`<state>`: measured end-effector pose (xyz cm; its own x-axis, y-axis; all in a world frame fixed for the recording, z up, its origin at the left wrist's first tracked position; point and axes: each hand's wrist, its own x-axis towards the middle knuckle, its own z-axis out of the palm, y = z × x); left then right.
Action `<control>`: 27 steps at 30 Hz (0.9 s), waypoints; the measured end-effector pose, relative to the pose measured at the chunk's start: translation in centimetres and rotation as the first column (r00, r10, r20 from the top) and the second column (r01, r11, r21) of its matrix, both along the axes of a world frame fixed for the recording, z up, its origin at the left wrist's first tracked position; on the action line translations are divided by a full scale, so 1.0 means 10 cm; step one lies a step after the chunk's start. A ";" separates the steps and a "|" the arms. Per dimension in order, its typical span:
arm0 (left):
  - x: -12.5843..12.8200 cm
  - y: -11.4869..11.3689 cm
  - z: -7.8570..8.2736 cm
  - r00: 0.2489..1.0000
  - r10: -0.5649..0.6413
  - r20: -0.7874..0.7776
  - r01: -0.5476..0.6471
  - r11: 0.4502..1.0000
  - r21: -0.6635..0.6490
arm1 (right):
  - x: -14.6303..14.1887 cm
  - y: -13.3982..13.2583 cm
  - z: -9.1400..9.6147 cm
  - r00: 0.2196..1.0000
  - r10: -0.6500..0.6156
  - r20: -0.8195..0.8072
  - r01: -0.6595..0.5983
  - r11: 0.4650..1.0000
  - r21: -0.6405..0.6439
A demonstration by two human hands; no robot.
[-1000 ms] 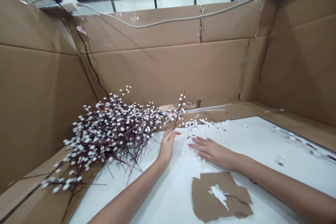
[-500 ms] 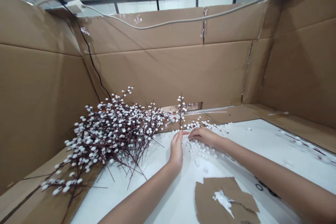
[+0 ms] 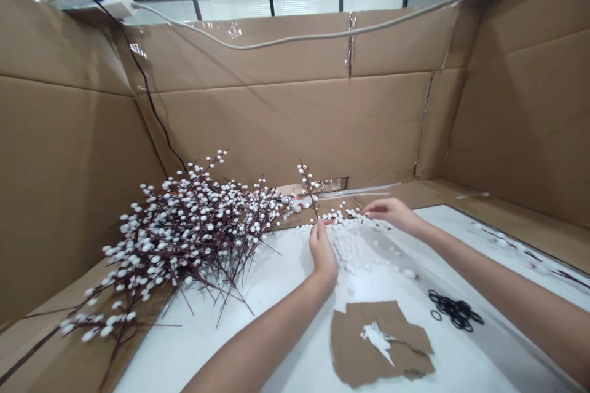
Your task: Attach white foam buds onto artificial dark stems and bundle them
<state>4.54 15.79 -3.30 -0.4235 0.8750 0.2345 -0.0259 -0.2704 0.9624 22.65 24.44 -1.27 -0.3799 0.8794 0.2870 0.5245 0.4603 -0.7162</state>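
Head view: inside a cardboard enclosure (image 3: pixel 286 129), a lone artificial pussy-willow sprig (image 3: pixel 310 187), upright, dark stem, white buds. Left of it, a heaped bunch of branches (image 3: pixel 184 239); right of it, loose white beads (image 3: pixel 354 245). Left hand (image 3: pixel 321 252) at its foot, fingers together, clamping unclear; right hand (image 3: pixel 391 212) to its right, fingers apart, empty.

The foot of the upright white-budded sprig (image 3: pixel 312 195) is hidden by the left hand (image 3: pixel 321 249), so no grip can be made out. The right arm (image 3: pixel 502 282) is cut off by the frame, and the small items (image 3: pixel 297 202) by the cardboard slot are too small to be identified.
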 end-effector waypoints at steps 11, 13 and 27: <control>-0.28 -0.06 0.15 0.957 -0.212 -0.199 0.220 0.975 0.016 | 1.29 -0.55 -0.35 0.961 -0.277 0.027 0.277 0.949 -0.147; -0.39 -0.18 0.12 0.945 -0.213 -0.250 0.220 0.975 0.000 | 1.37 -0.62 -0.38 0.952 -0.305 0.026 0.306 0.939 -0.160; 0.12 -0.21 -0.06 0.893 -0.310 -0.325 0.285 0.951 -0.122 | 1.39 -0.87 -0.34 0.885 -0.463 0.048 0.462 0.886 0.040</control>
<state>5.71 13.66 -3.86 -0.0476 0.9669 0.2507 0.2337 -0.2333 0.9439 36.55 15.73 -4.67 0.0520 0.9514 0.3036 0.7207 0.1747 -0.6708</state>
